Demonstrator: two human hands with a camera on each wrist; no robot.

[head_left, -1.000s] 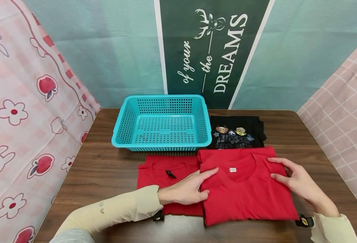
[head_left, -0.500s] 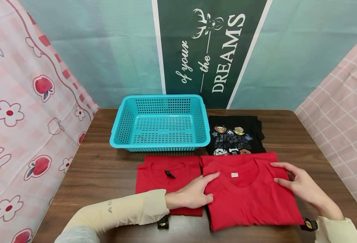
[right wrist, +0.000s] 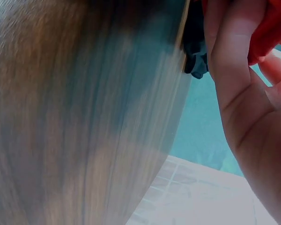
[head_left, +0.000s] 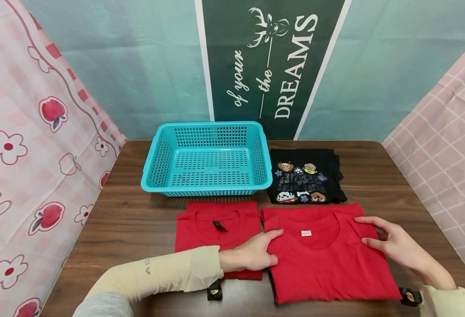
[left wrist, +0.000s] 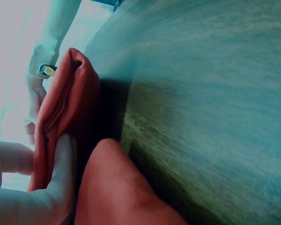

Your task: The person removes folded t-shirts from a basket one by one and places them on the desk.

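A folded red T-shirt (head_left: 331,268) with a white neck label lies flat between both hands at the front right. My left hand (head_left: 254,253) pinches its left edge; in the left wrist view the folded layers (left wrist: 68,98) sit between thumb and fingers, just off the table. At the opposite edge my right hand (head_left: 394,244) grips the cloth, and the right wrist view catches a bit of red fabric (right wrist: 271,28) in its fingers. Partly under my left forearm lies a second folded red T-shirt (head_left: 212,233) with a black label.
Behind the held shirt is a folded black T-shirt (head_left: 303,176) with cartoon dogs. A turquoise plastic basket (head_left: 206,190) with nothing inside stands at the back of the wooden table (head_left: 121,211). Patterned cloths hang on the left, back and right sides.
Both hands have drawn the held red T-shirt slightly toward the front and right. More of the black T-shirt's print now shows behind it.
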